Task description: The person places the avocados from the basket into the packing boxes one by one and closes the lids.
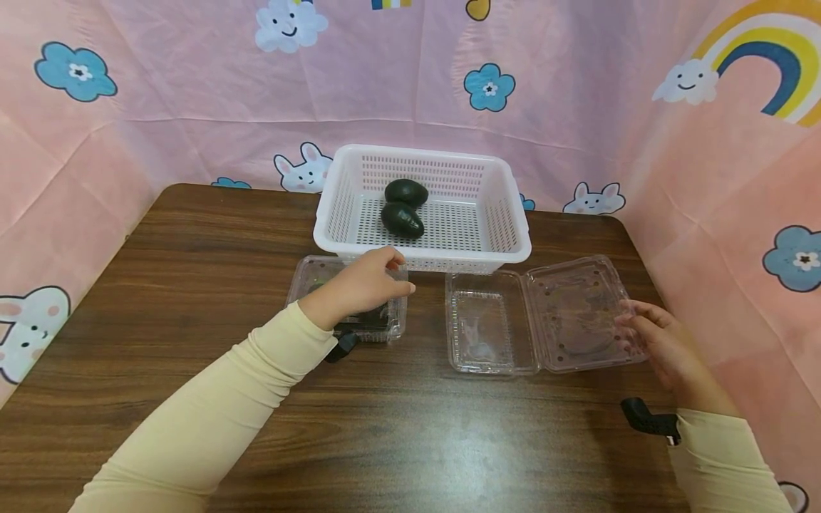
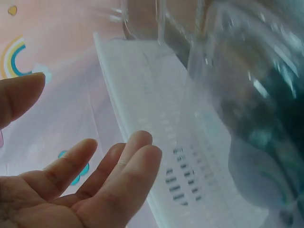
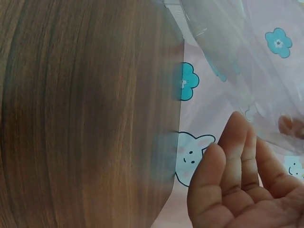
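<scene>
My left hand [image 1: 367, 283] is over a closed clear plastic clamshell box [image 1: 301, 279], thumb and fingers spread apart with nothing between them. Dark contents show through that box; the arm hides part of them. In the left wrist view, the fingers [image 2: 128, 175] are loosely bent beside the white basket. An open, unfilled clamshell box [image 1: 454, 335] lies to the right. My right hand [image 1: 667, 349] is at the outer edge of its clear lid [image 1: 577, 313]. The right wrist view shows nearly straight fingers [image 3: 232, 142] touching or very close to the lid.
A white perforated basket [image 1: 507, 246] stands behind the boxes. Two dark green avocados [image 1: 407, 192] lie touching inside it. The brown wooden table [image 1: 410, 442] is bounded at the back and sides by a patterned pink cloth [image 1: 398, 85].
</scene>
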Demonstrator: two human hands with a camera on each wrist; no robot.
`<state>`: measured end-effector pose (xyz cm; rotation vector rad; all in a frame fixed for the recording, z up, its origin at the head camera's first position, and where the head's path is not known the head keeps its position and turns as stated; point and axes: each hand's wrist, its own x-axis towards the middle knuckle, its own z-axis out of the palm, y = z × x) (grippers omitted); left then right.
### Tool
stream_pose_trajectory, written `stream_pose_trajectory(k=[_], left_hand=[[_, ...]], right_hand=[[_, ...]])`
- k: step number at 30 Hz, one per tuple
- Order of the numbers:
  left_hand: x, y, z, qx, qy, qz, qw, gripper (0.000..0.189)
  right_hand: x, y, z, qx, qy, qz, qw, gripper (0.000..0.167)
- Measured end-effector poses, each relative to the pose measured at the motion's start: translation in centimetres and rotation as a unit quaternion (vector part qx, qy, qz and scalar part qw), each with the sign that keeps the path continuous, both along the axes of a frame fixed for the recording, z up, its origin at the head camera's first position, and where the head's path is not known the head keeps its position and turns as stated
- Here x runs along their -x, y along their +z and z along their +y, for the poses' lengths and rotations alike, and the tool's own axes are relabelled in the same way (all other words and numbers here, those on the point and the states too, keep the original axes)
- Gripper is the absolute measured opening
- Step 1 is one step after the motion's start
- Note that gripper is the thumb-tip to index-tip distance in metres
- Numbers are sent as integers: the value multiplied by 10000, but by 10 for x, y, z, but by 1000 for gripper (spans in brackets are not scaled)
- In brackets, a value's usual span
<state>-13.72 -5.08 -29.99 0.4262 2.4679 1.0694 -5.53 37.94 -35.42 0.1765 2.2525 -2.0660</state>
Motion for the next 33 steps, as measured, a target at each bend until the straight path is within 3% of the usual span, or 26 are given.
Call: stream_pose_trajectory(k=[10,15,20,26,33], left_hand=[[13,9,-14,216,-131,375,9990,52],[21,19,-19,267,-192,724,9968,48],[29,30,-23,478,-197,909,9945,48],[36,37,-26,637,-162,878,9940,48],[44,41,-30,709,-138,781,9943,50]], right_hand=[[-1,2,1,-391,43,-97,9992,22],[0,5,1,-896,105,-101,9959,16],[0,6,1,-925,159,-49,9956,17],[1,8,2,-1494,237,36,9885,18],[1,12,-1,-2199,279,-47,9751,36]])
